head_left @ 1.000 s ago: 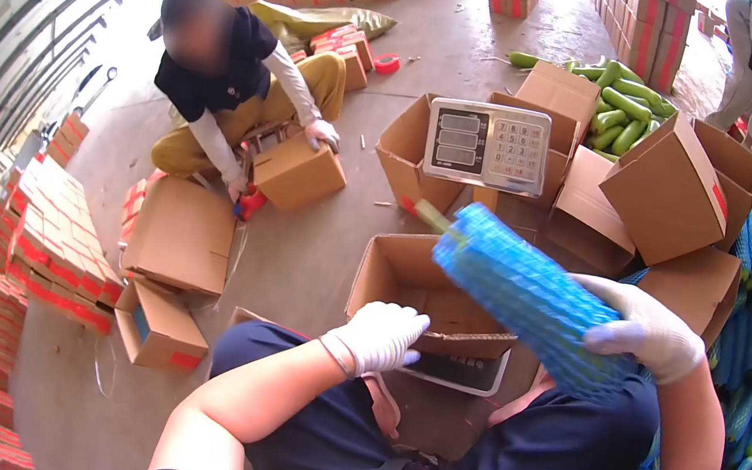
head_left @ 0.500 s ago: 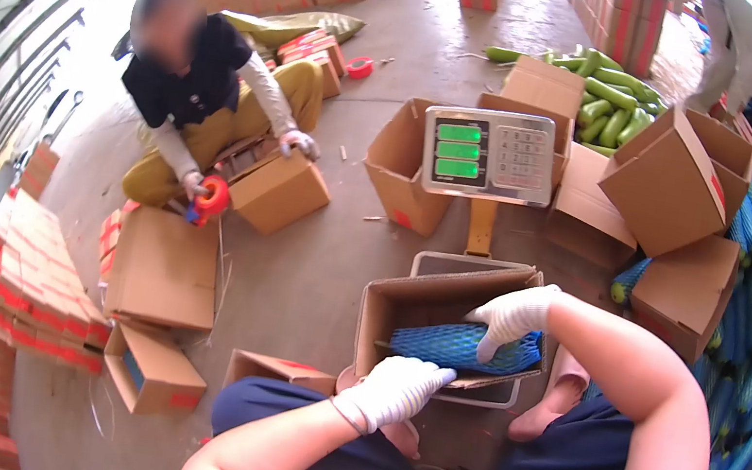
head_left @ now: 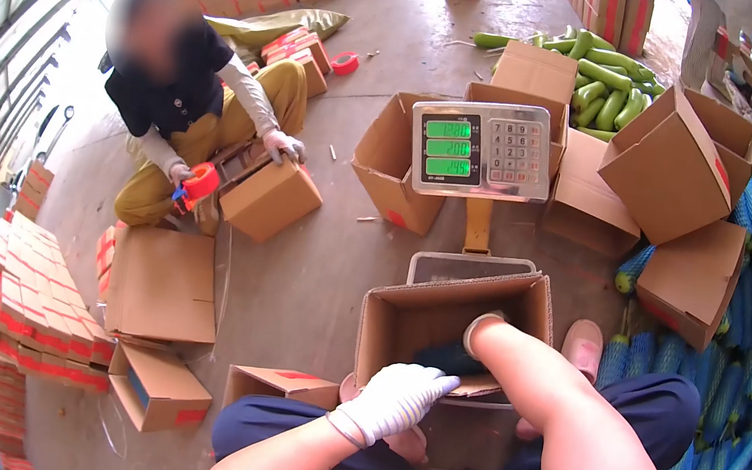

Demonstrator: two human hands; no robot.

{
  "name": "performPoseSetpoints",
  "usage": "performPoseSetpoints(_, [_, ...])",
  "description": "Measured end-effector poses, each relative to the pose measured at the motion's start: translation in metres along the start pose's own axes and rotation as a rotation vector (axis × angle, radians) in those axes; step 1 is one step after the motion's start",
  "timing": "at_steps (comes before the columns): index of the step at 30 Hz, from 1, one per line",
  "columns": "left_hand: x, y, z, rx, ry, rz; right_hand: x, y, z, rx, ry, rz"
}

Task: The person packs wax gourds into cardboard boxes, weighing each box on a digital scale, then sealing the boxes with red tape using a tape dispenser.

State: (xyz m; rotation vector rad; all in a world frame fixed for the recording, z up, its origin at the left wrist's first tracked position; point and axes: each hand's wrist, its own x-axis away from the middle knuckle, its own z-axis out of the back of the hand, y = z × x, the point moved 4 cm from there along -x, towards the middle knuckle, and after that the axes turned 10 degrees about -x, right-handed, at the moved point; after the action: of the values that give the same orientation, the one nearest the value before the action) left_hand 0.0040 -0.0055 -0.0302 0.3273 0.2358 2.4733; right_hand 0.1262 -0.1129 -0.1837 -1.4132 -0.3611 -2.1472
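An open cardboard box (head_left: 523,303) stands on the platform scale (head_left: 440,267) before me. My left hand (head_left: 399,401), in a white knit glove, holds the box's near rim, its fingers pressed together there. My right hand (head_left: 483,329) reaches down inside; only part of its glove cuff shows, and the fingers are hidden. Low in the box lies a gourd in blue netting (head_left: 447,358), shadowed and partly covered by the right arm. The scale's display (head_left: 482,149) stands beyond the box, its green readouts lit.
A co-worker (head_left: 199,109) sits at the left with a red tape dispenser (head_left: 199,182) and a carton (head_left: 271,202). Netted gourds (head_left: 750,324) pile up at the right. Bare green gourds (head_left: 606,89) lie behind open boxes (head_left: 666,173). Flattened cartons (head_left: 43,290) are stacked far left.
My right hand has gone deeper into the box, and the blue-netted gourd has moved lower with it. My left hand stays at the near rim. The scale's digits are now legible.
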Motion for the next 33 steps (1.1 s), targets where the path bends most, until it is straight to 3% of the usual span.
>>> performPoseSetpoints(4, [-0.004, 0.003, 0.01, -0.016, -0.086, -0.003, -0.003, 0.001, 0.003, 0.051, 0.119, -0.024])
performPoseSetpoints(6, [-0.006, 0.006, 0.018, -0.011, -0.079, -0.023, 0.051, -0.013, 0.023, 0.166, 0.086, 0.225])
performPoseSetpoints(8, [-0.005, 0.009, 0.025, 0.012, -0.022, -0.042, 0.114, -0.027, 0.055, 0.007, 0.256, 0.311])
performPoseSetpoints(10, [-0.006, 0.007, 0.028, 0.019, 0.021, -0.033, 0.194, -0.033, 0.086, -0.034, 0.633, 0.528])
performPoseSetpoints(12, [-0.01, 0.009, 0.033, 0.026, -0.093, 0.018, 0.27, -0.032, 0.108, -0.046, 1.016, 0.752])
performPoseSetpoints(13, [-0.009, 0.009, 0.035, 0.055, -0.023, 0.006, 0.313, -0.033, 0.121, -0.069, 1.229, 0.791])
performPoseSetpoints(14, [-0.011, 0.012, 0.042, 0.016, -0.053, 0.021, 0.348, -0.033, 0.122, -0.017, 1.608, 0.76])
performPoseSetpoints(17, [-0.014, 0.017, 0.046, 0.028, -0.067, 0.027, 0.395, -0.021, 0.105, 0.205, 1.993, 0.991])
performPoseSetpoints(19, [-0.019, 0.021, 0.05, -0.078, -0.016, -0.01, 0.393, 0.006, 0.081, 0.426, 1.856, 0.851])
performPoseSetpoints(21, [-0.022, 0.023, 0.052, -0.005, -0.039, 0.012, 0.393, 0.058, 0.056, 0.234, 1.807, 0.478])
performPoseSetpoints(22, [-0.024, 0.024, 0.051, 0.066, -0.067, 0.024, 0.391, 0.087, 0.044, 0.025, 1.908, 0.283])
performPoseSetpoints(24, [-0.025, 0.027, 0.055, 0.049, -0.07, 0.02, 0.374, 0.132, 0.003, -0.379, 1.951, 0.337])
performPoseSetpoints(26, [-0.022, 0.028, 0.055, 0.035, -0.08, 0.024, 0.336, 0.194, -0.057, -0.779, 1.585, 0.271])
performPoseSetpoints(27, [-0.022, 0.026, 0.052, 0.018, -0.093, 0.027, 0.323, 0.216, -0.084, -0.971, 1.288, 0.094])
performPoseSetpoints(29, [-0.022, 0.025, 0.052, -0.007, -0.119, 0.044, 0.253, 0.298, -0.195, -0.631, 1.08, -0.337])
performPoseSetpoints(31, [-0.022, 0.023, 0.051, 0.019, -0.098, 0.038, 0.209, 0.338, -0.298, -0.599, 0.662, -0.828])
performPoseSetpoints(32, [-0.021, 0.025, 0.049, 0.055, -0.083, 0.031, 0.198, 0.341, -0.331, -0.691, 0.642, -0.958])
performPoseSetpoints(33, [-0.02, 0.026, 0.047, 0.061, -0.087, 0.038, 0.145, 0.384, -0.417, -0.59, 0.769, -1.042])
